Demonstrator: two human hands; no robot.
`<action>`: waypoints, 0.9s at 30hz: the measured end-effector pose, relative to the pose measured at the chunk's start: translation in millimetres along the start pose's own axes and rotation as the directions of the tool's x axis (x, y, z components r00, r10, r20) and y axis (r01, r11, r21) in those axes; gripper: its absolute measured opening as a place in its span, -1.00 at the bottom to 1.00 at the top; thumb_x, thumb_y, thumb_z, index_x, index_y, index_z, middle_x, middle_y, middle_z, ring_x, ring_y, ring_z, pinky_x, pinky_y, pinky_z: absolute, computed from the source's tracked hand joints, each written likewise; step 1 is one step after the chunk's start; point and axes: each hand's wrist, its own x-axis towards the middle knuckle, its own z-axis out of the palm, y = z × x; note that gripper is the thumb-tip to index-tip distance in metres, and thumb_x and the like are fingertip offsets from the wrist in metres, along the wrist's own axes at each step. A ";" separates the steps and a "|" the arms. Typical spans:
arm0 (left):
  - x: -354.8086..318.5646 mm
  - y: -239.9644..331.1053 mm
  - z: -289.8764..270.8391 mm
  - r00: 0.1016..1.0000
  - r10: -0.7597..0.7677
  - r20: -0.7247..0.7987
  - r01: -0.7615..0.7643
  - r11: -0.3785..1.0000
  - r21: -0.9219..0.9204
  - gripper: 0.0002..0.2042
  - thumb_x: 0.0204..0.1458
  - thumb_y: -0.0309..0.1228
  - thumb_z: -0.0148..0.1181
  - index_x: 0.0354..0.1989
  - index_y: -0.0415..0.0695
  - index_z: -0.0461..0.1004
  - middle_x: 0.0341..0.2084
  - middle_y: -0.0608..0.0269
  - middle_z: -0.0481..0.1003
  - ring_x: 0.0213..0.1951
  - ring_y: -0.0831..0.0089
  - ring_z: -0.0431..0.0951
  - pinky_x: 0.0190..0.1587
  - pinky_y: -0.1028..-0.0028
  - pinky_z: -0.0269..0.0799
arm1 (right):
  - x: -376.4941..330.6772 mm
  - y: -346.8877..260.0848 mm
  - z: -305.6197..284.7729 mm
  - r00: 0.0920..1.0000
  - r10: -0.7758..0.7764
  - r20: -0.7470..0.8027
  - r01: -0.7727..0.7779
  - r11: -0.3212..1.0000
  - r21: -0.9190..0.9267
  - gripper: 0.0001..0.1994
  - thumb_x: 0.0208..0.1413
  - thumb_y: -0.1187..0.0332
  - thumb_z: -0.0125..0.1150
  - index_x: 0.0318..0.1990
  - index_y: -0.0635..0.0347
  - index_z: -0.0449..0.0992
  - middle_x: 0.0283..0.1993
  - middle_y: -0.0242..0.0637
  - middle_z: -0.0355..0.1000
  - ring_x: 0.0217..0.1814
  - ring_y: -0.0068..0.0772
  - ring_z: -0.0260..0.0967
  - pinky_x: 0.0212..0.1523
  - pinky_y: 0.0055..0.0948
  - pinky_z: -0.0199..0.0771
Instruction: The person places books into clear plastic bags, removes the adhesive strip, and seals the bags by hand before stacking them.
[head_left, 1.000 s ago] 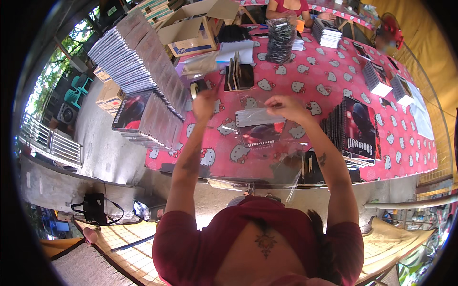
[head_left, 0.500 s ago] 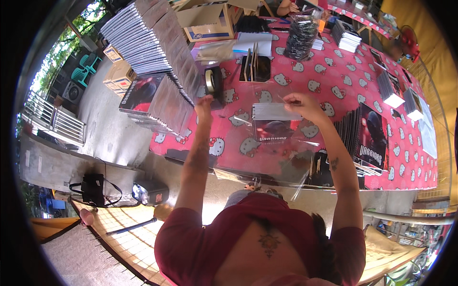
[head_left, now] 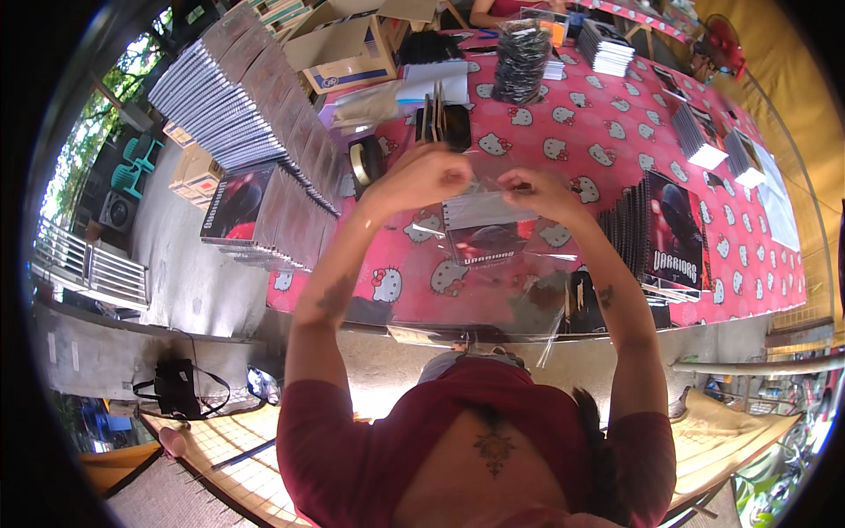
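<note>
A dark-covered notebook [head_left: 493,242] lies on the table in front of me, partly under clear plastic film [head_left: 444,280]; a pale band shows along its far side. Just beyond that far edge, my left hand [head_left: 431,180] is closed, fingers curled. Whatever it pinches is too small to make out. My right hand [head_left: 539,192] pinches the loose clear film at the notebook's far right. Left of my left wrist stands a black tape dispenser [head_left: 366,163] with a pale roll. Thin strips of film trail toward the table's near edge.
Tall stacks of wrapped spiral notebooks [head_left: 238,106] rise at the left. More dark notebooks [head_left: 673,233] stand at the right. Beyond my hands are a black box holder [head_left: 453,128], a bundle of black coils [head_left: 521,66] and a cardboard box [head_left: 348,57]. Another person [head_left: 510,11] sits across the table.
My left hand has left the tape dispenser and moved right to the notebook's far edge, near my right hand. My right hand stays by the film. The whole view has shifted slightly.
</note>
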 end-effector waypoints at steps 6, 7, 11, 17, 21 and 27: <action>76.7 -99.9 70.2 0.636 -0.026 0.771 0.362 0.893 -0.268 -0.71 0.06 -0.20 0.25 -0.30 -0.23 0.60 -0.54 0.35 0.53 -0.40 0.43 0.52 -0.22 0.40 0.40 | 2.2 1.9 -0.1 1.000 0.022 0.014 -0.022 0.999 0.037 -0.59 0.11 0.20 0.36 0.06 0.17 0.51 -0.06 -0.19 0.55 0.00 -0.35 0.49 0.06 -0.38 0.46; 53.4 -135.6 101.9 0.760 0.276 0.588 0.042 0.883 -0.468 -0.67 0.10 -0.17 0.23 -0.26 -0.25 0.60 -0.50 0.37 0.53 -0.38 0.49 0.51 -0.22 0.42 0.41 | 6.7 -9.9 3.4 0.999 0.012 0.034 -0.012 1.000 -0.008 -0.59 0.10 0.20 0.37 0.06 0.17 0.51 -0.06 -0.19 0.55 0.00 -0.35 0.49 0.06 -0.37 0.46; 8.2 -126.5 146.6 0.840 -0.101 0.533 0.517 0.443 -0.733 -0.55 0.14 -0.10 0.21 -0.08 -0.32 0.53 -0.29 0.28 0.55 -0.27 0.50 0.52 -0.18 0.41 0.45 | 1.6 -2.0 0.5 0.999 0.018 -0.035 -0.020 0.999 -0.041 -0.56 0.08 0.20 0.39 0.09 0.13 0.50 -0.06 -0.16 0.54 0.00 -0.31 0.50 0.05 -0.33 0.46; 24.4 28.1 62.6 0.996 -0.071 -0.063 0.084 0.964 0.250 -0.17 -0.01 0.08 0.29 0.24 -0.42 0.27 -0.06 -0.02 0.52 -0.11 0.18 0.57 -0.03 0.30 0.48 | -13.4 9.6 6.1 0.990 -0.032 -0.135 0.047 0.993 0.112 -0.45 0.08 0.14 0.41 0.19 0.11 0.40 0.00 -0.15 0.52 0.06 -0.29 0.47 0.08 -0.30 0.44; -7.8 52.4 84.3 0.958 0.125 -0.256 0.024 0.859 0.511 -0.18 -0.25 0.05 0.46 0.03 -0.41 0.35 0.03 -0.20 0.42 0.01 -0.07 0.51 -0.06 0.12 0.51 | -50.9 -24.1 15.2 0.818 -0.250 -0.518 0.366 0.921 0.134 -0.43 0.15 0.14 0.36 0.24 0.18 0.36 0.05 -0.16 0.48 0.14 -0.33 0.40 0.12 -0.30 0.41; 23.0 39.3 84.0 0.964 -0.242 0.113 0.209 0.948 0.240 -0.33 -0.36 -0.12 0.51 -0.09 -0.31 0.42 -0.18 -0.17 0.54 -0.17 -0.06 0.59 -0.15 0.13 0.55 | -106.4 0.7 157.0 0.803 -0.055 0.593 -0.451 0.595 0.666 -0.52 0.29 -0.03 0.12 0.15 0.15 0.43 0.15 -0.26 0.44 0.23 -0.30 0.36 0.18 -0.15 0.40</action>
